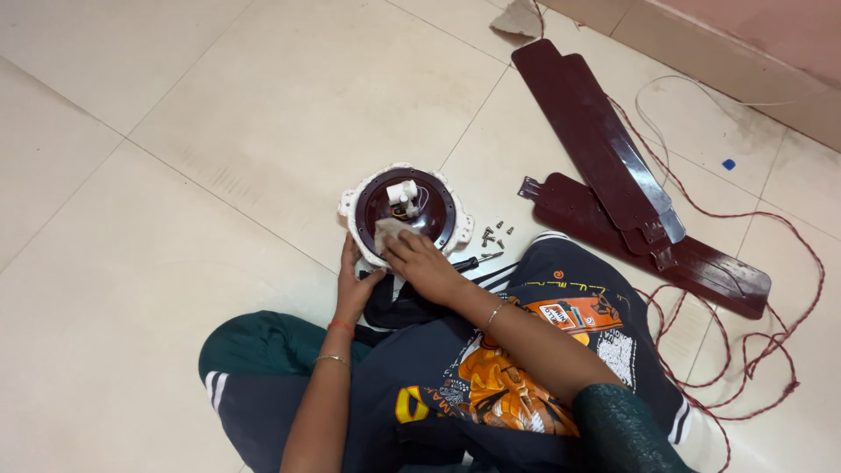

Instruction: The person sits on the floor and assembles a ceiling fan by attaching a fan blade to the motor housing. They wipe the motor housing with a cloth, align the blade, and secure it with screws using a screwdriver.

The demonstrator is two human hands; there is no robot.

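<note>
A round ceiling-fan motor housing (435, 194), maroon inside with a white rim and a white block at its centre, sits on the tiled floor in front of my crossed legs. My left hand (356, 282) grips the near left rim of the housing. Pressed against the inner near side of the housing is a pale cloth (387, 230), held under the fingers of my right hand (427, 262).
Several loose screws (494, 235) and a black-handled screwdriver (473, 261) lie just right of the housing. Maroon fan blades (604, 140) are stacked to the right. A red twisted wire (771, 263) loops over the floor at far right. A wall skirting runs along the top right.
</note>
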